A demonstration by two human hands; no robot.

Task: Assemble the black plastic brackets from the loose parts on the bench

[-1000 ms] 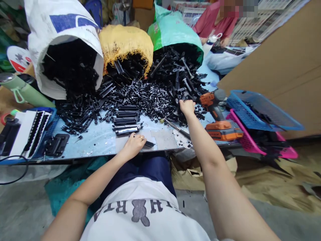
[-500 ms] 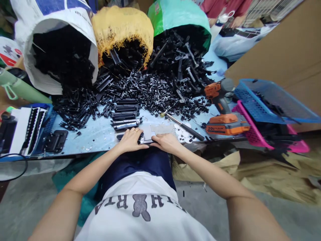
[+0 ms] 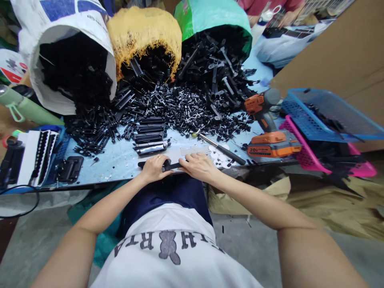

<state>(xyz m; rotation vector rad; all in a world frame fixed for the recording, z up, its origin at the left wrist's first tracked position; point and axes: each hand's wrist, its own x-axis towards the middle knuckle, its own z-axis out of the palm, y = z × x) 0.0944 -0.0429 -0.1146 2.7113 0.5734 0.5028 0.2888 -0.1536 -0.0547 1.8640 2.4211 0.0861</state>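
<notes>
Both hands meet at the near edge of the blue worktable. My left hand grips a long black plastic bar lying flat there. My right hand is closed on the bar's right end, its fingertips pinching against it; any small piece in them is hidden. A row of similar black bars lies stacked just beyond the hands. Further back spreads a big heap of small black parts.
Three sacks of black parts stand at the back: white, yellow mesh, green. An orange cordless drill and a screwdriver lie right. Blue and pink baskets hang off the right edge. Another person's arm shows far back.
My right hand came back from the parts heap to the near edge and joined the left hand on the black bar. The left hand shifted slightly along the bar.
</notes>
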